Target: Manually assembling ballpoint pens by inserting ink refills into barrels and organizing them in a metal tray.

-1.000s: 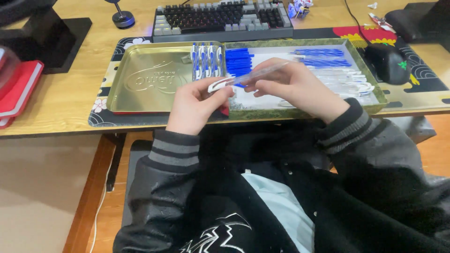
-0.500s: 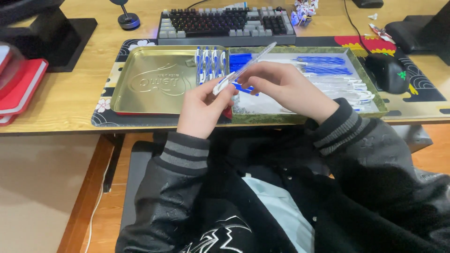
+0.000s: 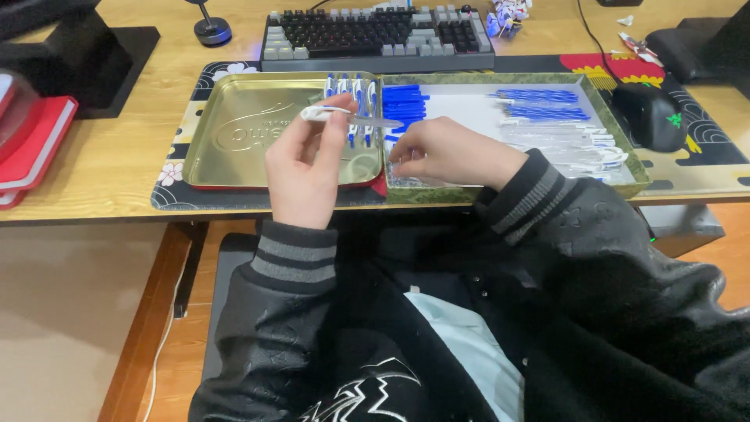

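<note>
My left hand holds a clear pen barrel with a white clip level above the gold tin tray. A row of assembled blue-and-white pens lies along that tray's right side. My right hand rests, fingers curled, at the near left corner of the green-rimmed tray; what its fingertips touch is hidden. That tray holds blue pen caps, blue refills and clear barrels.
A grey keyboard lies behind the trays. A black mouse sits to the right on the patterned desk mat. Red notebooks and a black monitor stand are at the left. The desk edge runs just under my hands.
My hands have come apart. The left hand has carried the pen left over the gold tray and laid it level. The right hand has dropped to the green-rimmed tray's near corner.
</note>
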